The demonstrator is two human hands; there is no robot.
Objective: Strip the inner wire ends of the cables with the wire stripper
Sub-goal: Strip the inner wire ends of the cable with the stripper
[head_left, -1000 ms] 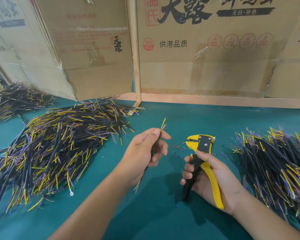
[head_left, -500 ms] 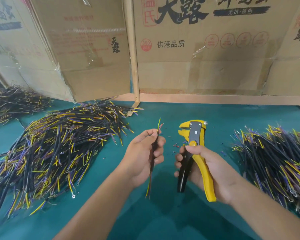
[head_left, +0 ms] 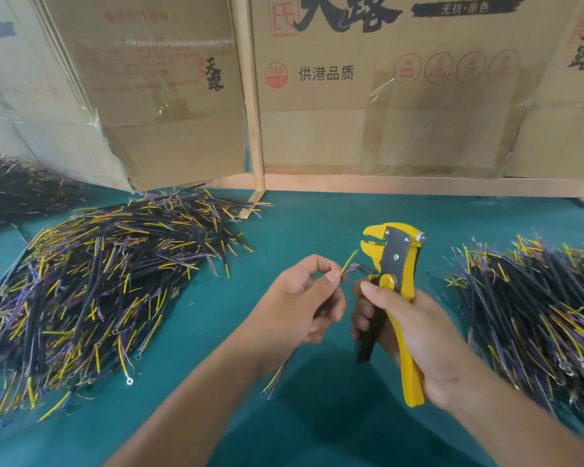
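Left hand (head_left: 297, 305) is pinching one cable (head_left: 348, 261) by its top, yellow wire end pointing at the stripper (head_left: 390, 264) head, just short of it. Right hand (head_left: 408, 332) is gripping both stripper handles, tool upright over the green table (head_left: 317, 230). Cable piles are lying left (head_left: 98, 281) and right (head_left: 536, 298).

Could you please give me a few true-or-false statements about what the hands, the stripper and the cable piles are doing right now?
1. The right hand grips the yellow-and-black wire stripper. True.
2. The left hand is empty. False: it pinches a thin black cable with a yellow-green inner wire end.
3. The wire end is already clamped in the stripper's jaws. False: it is just left of them, apart.
4. Heaps of black cables lie on the green table on both sides, one at left, one at right. True.
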